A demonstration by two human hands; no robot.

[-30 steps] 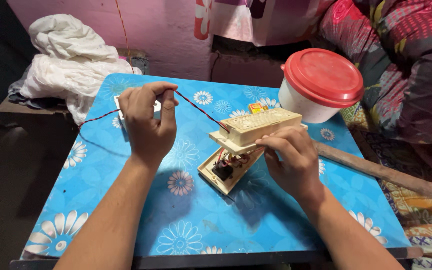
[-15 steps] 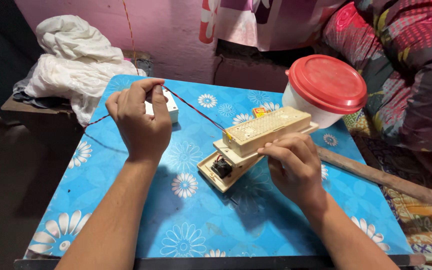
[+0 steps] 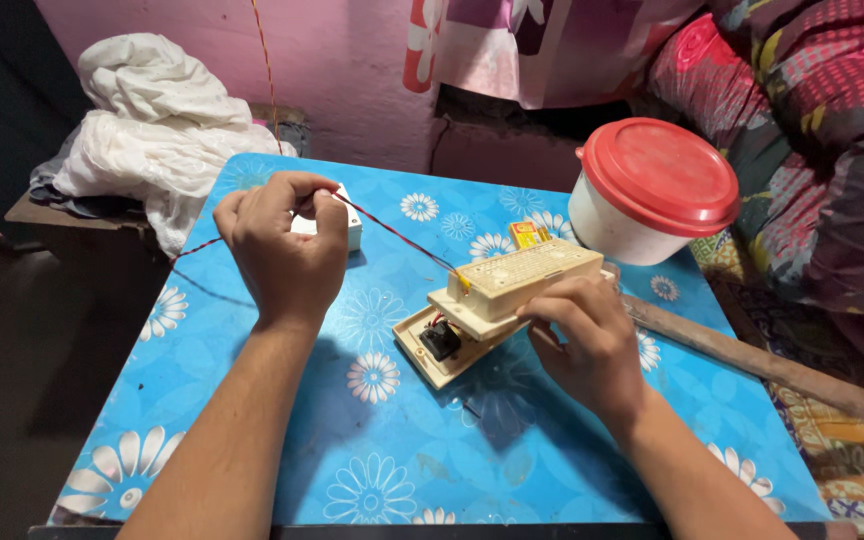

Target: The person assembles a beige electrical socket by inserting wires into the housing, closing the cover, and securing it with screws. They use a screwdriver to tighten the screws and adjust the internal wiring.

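The left hand [image 3: 287,245] is raised above the bench [image 3: 252,430], which has a blue cover with white flowers, and its fingers are closed together, pinching a thin red and black twisted wire [image 3: 392,232]. This wire goes tight from the fingers down to the right, to a cream plastic device [image 3: 497,300] that lies near the middle of the bench. The device is open: its upper part with many small holes is tilted up over the flat lower part, where a small black piece shows inside. The right hand [image 3: 587,345] holds the device from the right side, with the fingers closed on the edge of the upper part. Behind the left hand, a small white box [image 3: 337,228] rests on the bench, partly hidden. A white container with a red lid [image 3: 657,190] stands at the far right corner. A long wooden stick [image 3: 752,360] lies to the right of the device. A heap of white cloth [image 3: 157,120] lies on a dark stand to the left of the bench.
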